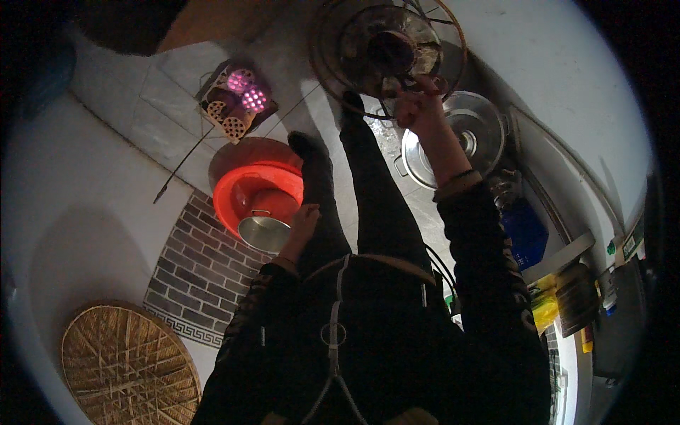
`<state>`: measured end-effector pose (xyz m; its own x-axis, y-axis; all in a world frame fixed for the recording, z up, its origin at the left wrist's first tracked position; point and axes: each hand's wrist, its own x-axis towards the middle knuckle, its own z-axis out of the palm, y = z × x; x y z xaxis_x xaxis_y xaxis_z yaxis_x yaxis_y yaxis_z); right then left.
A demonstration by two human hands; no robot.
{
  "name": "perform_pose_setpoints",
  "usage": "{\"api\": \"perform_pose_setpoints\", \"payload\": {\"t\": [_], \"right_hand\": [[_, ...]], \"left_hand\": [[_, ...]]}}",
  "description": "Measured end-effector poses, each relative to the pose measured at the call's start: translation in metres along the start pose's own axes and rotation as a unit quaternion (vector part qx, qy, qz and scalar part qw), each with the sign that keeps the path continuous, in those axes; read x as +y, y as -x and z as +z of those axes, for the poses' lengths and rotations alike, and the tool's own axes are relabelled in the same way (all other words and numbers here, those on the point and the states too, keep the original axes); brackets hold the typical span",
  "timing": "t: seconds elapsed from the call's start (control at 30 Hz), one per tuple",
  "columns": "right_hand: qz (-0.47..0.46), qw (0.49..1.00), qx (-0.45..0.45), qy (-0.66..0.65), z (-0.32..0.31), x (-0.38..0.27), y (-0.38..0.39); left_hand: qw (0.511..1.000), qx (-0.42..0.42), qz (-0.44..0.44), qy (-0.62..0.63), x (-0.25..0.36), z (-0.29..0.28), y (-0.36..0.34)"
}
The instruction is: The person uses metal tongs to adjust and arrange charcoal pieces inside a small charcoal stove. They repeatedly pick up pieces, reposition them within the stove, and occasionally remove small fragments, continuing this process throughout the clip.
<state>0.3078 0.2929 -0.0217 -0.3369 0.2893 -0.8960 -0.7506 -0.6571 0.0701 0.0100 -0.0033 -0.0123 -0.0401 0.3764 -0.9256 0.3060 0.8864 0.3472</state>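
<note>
In the head view, your right hand reaches forward to the near right edge of a round stove with a dark central opening. Your fingers are bent there, by the thin metal ring that circles the stove; you cannot tell from here whether they grip it or only rest against it.

Your left hand hangs low over your left thigh, fingers loosely curled, and whether it holds anything cannot be made out. It is nearest to a metal pot with a small loop handle, which overlaps the near side of a red plastic basin.

Beyond the basin, four perforated coal briquettes lie close together on a dark tray, two of them glowing pink. A long thin rod slants from the tray toward you.

Under your right forearm stands a large silver lidded pot with side handles, just beside the stove. At your far left, a round woven bamboo basket shows by a brick-patterned surface.
</note>
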Motion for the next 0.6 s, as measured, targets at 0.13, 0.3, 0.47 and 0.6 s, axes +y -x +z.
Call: {"api": "perform_pose_setpoints", "payload": {"t": [0.13, 0.3, 0.47, 0.6], "right_hand": [[-0.041, 0.999, 0.0, -0.017, 0.026, 0.002, -0.034], [-0.132, 0.991, -0.027, 0.017, -0.003, -0.003, -0.039], [0.086, 0.989, -0.068, -0.096, -0.035, -0.007, -0.03], [0.08, 0.982, -0.107, -0.137, -0.034, 0.003, -0.016]], "left_hand": [[0.999, 0.001, 0.031, -0.024, -0.004, 0.001, -0.002], [0.998, 0.017, 0.042, -0.033, 0.002, -0.007, -0.004], [1.0, 0.006, -0.018, -0.012, 0.01, -0.014, 0.002], [1.0, 0.011, -0.017, 0.016, 0.01, -0.012, 0.005]]}}
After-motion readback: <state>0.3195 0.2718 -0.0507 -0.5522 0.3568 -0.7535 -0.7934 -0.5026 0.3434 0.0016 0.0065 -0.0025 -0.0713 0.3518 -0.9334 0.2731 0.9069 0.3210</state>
